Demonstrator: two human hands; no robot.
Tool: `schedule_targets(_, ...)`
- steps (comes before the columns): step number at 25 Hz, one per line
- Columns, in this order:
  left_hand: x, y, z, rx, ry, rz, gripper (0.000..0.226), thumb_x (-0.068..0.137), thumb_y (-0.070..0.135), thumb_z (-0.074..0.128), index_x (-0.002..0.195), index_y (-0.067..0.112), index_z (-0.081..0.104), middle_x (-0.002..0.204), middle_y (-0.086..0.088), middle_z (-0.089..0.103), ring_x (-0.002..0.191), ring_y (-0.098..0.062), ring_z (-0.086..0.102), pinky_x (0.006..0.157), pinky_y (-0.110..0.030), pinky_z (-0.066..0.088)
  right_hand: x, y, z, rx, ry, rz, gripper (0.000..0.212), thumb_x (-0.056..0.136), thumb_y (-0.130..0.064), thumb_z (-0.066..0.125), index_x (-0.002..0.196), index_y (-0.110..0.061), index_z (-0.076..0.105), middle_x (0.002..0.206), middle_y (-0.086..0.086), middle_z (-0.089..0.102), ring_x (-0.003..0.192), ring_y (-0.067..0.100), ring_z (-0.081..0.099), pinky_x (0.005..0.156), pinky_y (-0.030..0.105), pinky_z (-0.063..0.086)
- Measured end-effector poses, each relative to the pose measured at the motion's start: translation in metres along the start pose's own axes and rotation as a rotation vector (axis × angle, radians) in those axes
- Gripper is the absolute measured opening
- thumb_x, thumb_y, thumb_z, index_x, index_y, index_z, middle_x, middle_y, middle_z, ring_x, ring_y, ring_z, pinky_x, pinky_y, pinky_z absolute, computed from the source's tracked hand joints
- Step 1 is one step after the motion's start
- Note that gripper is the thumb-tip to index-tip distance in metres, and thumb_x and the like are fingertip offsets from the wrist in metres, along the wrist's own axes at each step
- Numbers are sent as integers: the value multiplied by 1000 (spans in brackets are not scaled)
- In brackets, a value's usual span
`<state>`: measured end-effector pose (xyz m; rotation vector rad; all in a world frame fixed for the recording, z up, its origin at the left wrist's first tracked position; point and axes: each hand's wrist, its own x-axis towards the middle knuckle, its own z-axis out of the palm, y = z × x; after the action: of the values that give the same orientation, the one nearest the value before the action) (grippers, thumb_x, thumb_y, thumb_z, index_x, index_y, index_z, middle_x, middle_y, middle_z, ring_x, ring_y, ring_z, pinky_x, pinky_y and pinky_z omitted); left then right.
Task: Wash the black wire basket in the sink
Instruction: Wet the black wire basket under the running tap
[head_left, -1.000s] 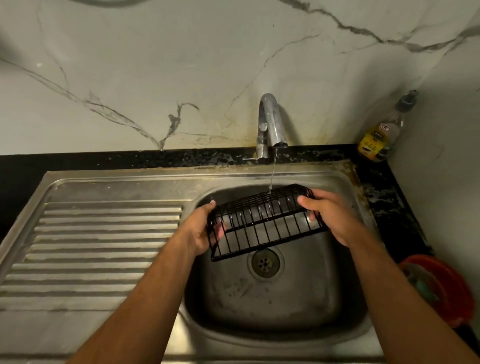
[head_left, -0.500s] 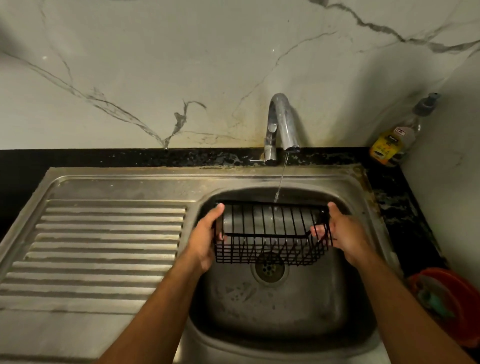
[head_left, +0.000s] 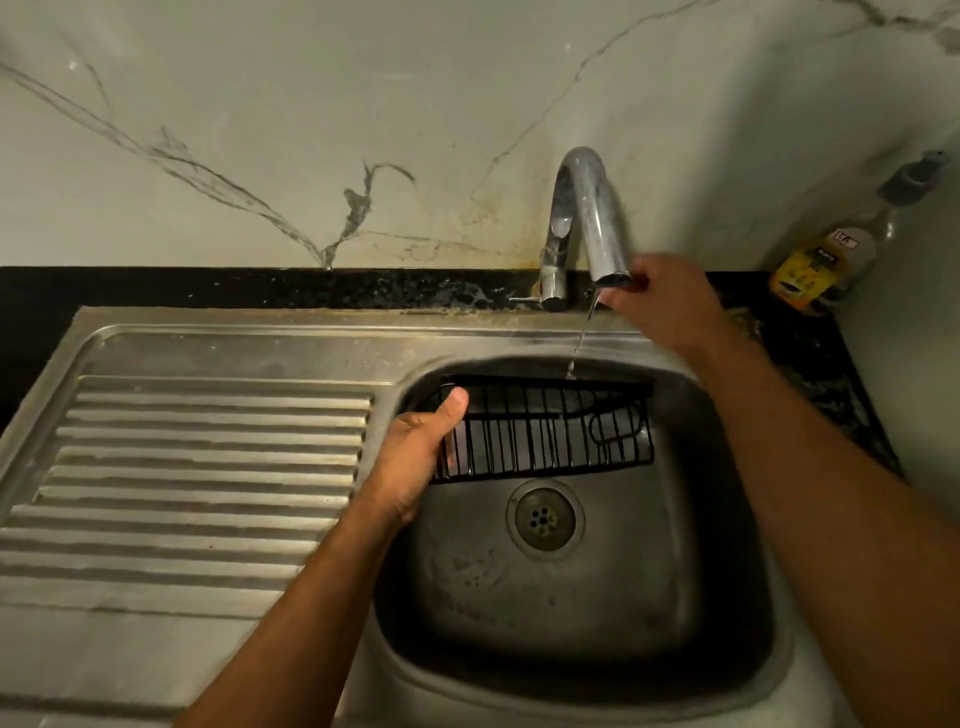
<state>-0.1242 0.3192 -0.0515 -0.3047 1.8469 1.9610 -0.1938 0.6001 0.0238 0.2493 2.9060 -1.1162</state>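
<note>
The black wire basket (head_left: 545, 436) hangs inside the steel sink bowl (head_left: 717, 571), against its far wall. My left hand (head_left: 415, 457) grips its left end, thumb over the top rim. A thin stream of water falls from the chrome tap (head_left: 587, 218) just above the basket's far edge. My right hand (head_left: 660, 301) is up at the tap's spout, fingers curled behind the spout tip. Whether it grips the spout I cannot tell.
A ribbed steel draining board (head_left: 197, 467) lies left of the bowl. The drain (head_left: 543, 519) sits below the basket. A dish soap bottle (head_left: 826, 254) stands on the black counter at the back right corner, next to the marble wall.
My right hand let go of the basket's right end and rose to the tap spout. The basket, now held by the left hand alone, sits lower against the bowl's far wall.
</note>
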Motion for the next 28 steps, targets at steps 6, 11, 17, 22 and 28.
schedule_targets(6, 5, -21, -3, 199, -76, -81, 77, 67, 83, 68, 65, 6, 67, 60, -12, 57, 53, -19, 51, 65, -29, 43, 66, -8, 57, -16, -498, -193, 37, 102, -23, 55, 139, -27, 56, 120, 19, 68, 48, 1, 59, 60, 29, 57)
schedule_targets(11, 2, -43, -3, 232, -57, -154, 75, 68, 89, 60, 42, 19, 54, 59, -21, 58, 78, -41, 65, 95, -41, 49, 74, -11, 74, 125, -426, -129, 24, 102, -14, 54, 121, -18, 67, 111, 13, 71, 34, 4, 51, 37, 18, 42)
schedule_targets(17, -6, -47, -3, 103, -16, -208, 76, 70, 87, 60, 42, 16, 60, 56, -8, 59, 67, -25, 62, 76, -34, 49, 44, 5, 45, 458, -224, 49, 20, 103, -28, 53, 107, -26, 72, 63, -4, 58, 46, 5, 41, 40, 20, 36)
schedule_targets(22, -11, -41, 2, 10, -17, -280, 67, 94, 66, 51, 57, 14, 74, 62, -2, 63, 56, -13, 59, 57, -25, 49, 13, 1, 42, 362, -139, 57, 32, 104, -25, 51, 135, -23, 59, 69, -5, 66, 56, 16, 54, 49, 26, 48)
schedule_targets(28, -22, -46, -4, -33, 18, -347, 62, 96, 67, 47, 52, 23, 47, 51, 3, 44, 47, -11, 35, 51, -28, 28, -91, 62, 64, 288, 35, 425, 43, 96, -49, 56, 130, -24, 63, 127, -4, 65, 115, 16, 60, 100, 37, 45)
